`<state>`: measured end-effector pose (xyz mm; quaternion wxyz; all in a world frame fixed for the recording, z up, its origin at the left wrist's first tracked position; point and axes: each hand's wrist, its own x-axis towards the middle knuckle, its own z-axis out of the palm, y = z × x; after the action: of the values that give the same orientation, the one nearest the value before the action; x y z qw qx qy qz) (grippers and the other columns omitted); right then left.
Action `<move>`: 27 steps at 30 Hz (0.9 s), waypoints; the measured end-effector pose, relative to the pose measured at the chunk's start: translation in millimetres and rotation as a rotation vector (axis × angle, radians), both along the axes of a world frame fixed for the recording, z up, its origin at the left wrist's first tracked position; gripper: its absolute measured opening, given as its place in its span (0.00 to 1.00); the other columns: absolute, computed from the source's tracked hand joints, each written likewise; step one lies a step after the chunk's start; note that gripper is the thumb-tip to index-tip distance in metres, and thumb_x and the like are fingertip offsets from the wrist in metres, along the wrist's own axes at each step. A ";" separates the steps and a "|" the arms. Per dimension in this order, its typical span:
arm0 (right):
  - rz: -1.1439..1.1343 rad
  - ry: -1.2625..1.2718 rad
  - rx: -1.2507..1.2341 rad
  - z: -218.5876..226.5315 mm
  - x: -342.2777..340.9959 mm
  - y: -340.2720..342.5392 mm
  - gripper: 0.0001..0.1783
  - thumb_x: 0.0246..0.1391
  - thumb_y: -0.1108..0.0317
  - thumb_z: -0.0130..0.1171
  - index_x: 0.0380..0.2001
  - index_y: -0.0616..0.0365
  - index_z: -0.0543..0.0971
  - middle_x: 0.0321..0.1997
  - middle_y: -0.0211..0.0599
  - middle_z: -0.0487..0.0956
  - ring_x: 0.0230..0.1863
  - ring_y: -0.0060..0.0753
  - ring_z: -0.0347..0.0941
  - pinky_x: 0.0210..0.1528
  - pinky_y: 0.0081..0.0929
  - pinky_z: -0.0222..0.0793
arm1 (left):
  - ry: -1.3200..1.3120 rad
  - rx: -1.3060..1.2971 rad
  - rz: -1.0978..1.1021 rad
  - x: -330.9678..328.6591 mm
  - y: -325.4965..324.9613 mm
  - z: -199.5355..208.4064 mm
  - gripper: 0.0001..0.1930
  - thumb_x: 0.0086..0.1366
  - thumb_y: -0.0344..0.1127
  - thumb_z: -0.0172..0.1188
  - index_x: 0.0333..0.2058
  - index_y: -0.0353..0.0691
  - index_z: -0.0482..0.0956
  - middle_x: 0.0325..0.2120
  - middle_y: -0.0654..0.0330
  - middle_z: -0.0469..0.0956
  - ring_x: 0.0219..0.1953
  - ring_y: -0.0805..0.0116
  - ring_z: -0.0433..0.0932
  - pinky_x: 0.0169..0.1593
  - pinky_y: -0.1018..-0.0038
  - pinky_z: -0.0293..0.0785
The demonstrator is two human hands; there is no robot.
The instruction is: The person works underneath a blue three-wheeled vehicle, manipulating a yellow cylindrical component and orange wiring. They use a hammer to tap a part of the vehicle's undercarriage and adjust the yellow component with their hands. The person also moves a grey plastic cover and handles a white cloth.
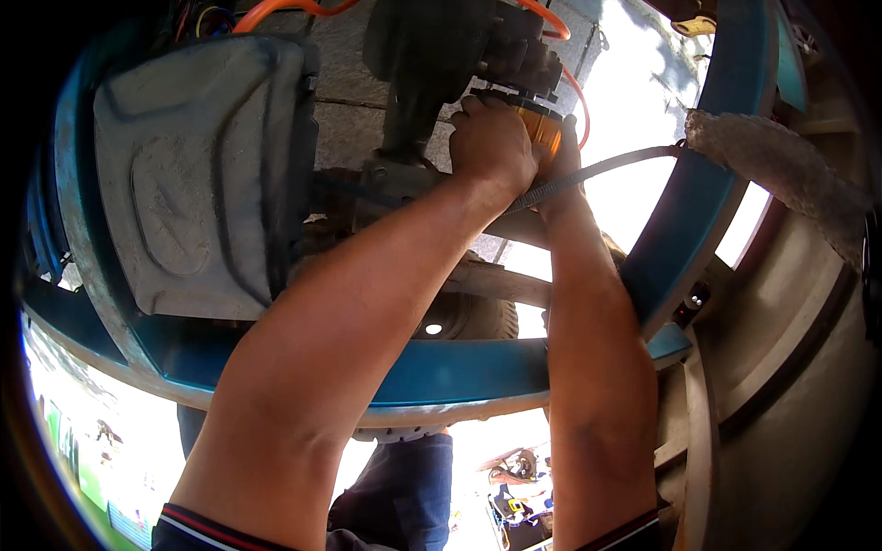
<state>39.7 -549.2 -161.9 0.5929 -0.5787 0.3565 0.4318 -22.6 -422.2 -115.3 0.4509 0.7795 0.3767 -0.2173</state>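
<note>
Both arms reach through a teal metal frame to an amber cylindrical part (542, 131) with a black rim. It sits against a dark, grimy metal assembly (432, 46). My left hand (493, 142) is closed round the part's left side, its fingers curled at the black rim. From the other side, my right hand (562, 161) grips the same part; most of its fingers are hidden behind the part. A black ribbed hose or cable (602, 170) crosses in front of my right wrist.
A dusty grey plastic housing (188, 174) fills the left. The teal frame (459, 372) curves below and up the right. A rough wrapped pipe (781, 170) juts in at right. Orange hoses (577, 92) run behind. A tyre (482, 317) and a tool tray (524, 514) lie lower.
</note>
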 end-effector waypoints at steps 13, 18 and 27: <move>-0.085 -0.131 -0.017 12.1 -3.1 10.7 0.42 0.67 0.33 0.43 0.65 0.60 0.69 0.55 0.51 0.78 0.52 0.48 0.80 0.57 0.44 0.78 | -0.163 0.069 0.093 -14.0 0.2 -7.2 0.41 0.47 0.52 0.77 0.50 0.25 0.73 0.51 0.39 0.72 0.55 0.41 0.74 0.59 0.55 0.74; -0.213 -0.158 -0.083 6.3 -0.5 10.2 0.39 0.68 0.38 0.45 0.66 0.62 0.67 0.61 0.50 0.76 0.58 0.48 0.77 0.62 0.43 0.75 | -0.175 0.089 0.132 -11.7 -1.2 -7.3 0.39 0.47 0.52 0.76 0.49 0.27 0.75 0.51 0.40 0.73 0.55 0.43 0.74 0.58 0.55 0.74; 0.236 -0.422 -0.263 -28.0 2.5 -20.0 0.34 0.71 0.42 0.40 0.63 0.61 0.71 0.56 0.47 0.79 0.53 0.40 0.80 0.55 0.33 0.78 | -0.212 0.174 0.117 -9.1 -10.9 -13.2 0.37 0.50 0.51 0.75 0.49 0.26 0.74 0.50 0.41 0.73 0.55 0.42 0.73 0.58 0.56 0.74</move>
<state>42.2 -569.2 -189.9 0.5193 -0.7654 0.2084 0.3179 -31.7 -433.0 -128.6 0.4307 0.8109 0.3892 -0.0735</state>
